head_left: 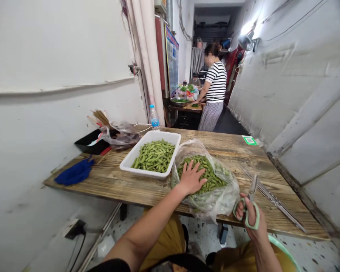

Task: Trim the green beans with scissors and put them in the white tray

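Note:
My left hand [191, 177] lies with fingers spread on the edamame pods [214, 179] inside a clear plastic bag [226, 192]. The bag's mouth gapes toward me, its near side drooping over the table edge. At the right, my right hand [253, 219] grips a pair of scissors [251, 202] by the pale green handles, with the blades pointing up and away. To the left of the bag, a white plastic tray [127, 166] holds more edamame pods [155, 155].
On the wooden table [130, 185] lie metal skewers [280, 202], a blue glove [75, 172], a black box [86, 142] and a crumpled plastic bag [124, 136]. A water bottle [154, 119] stands behind the tray. Beyond, a person in a striped shirt [217, 85] works at another table.

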`<state>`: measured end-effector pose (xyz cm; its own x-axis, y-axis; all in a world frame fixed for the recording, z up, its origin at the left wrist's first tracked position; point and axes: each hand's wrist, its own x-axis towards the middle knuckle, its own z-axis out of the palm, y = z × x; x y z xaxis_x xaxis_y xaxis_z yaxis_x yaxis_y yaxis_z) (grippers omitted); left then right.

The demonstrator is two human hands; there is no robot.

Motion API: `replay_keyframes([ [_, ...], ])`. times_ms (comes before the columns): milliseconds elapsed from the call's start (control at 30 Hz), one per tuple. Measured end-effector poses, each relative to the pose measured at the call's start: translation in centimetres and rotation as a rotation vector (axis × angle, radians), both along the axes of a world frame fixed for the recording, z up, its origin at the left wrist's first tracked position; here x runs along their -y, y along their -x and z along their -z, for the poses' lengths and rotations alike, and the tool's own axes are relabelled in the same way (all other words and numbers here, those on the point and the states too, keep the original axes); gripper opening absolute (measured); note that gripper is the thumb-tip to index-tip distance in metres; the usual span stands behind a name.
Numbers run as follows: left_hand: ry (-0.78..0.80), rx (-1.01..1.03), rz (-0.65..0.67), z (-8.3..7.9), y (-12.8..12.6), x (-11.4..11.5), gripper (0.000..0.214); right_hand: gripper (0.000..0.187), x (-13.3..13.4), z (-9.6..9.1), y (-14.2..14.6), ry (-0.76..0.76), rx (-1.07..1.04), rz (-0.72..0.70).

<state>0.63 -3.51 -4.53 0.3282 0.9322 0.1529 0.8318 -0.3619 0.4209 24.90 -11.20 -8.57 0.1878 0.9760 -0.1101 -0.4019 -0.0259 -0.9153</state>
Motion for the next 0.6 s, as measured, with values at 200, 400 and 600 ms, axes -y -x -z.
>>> replay_keyframes([
  [200,-0.042,-0.147,0.253,0.6,-2.9,0.5,0.05,0.035,-0.1,-0.2,0.2,0.005,-0.004,0.01],
  [400,0.042,-0.134,0.422,-0.1,-4.0,-0.1,0.041,0.033,0.0,-0.3,0.3,-0.002,-0.027,0.015],
  [600,0.05,0.063,0.188,-2.1,-1.9,-1.1,0.021,0.036,0.2,-0.5,0.2,0.013,-0.008,0.043],
])
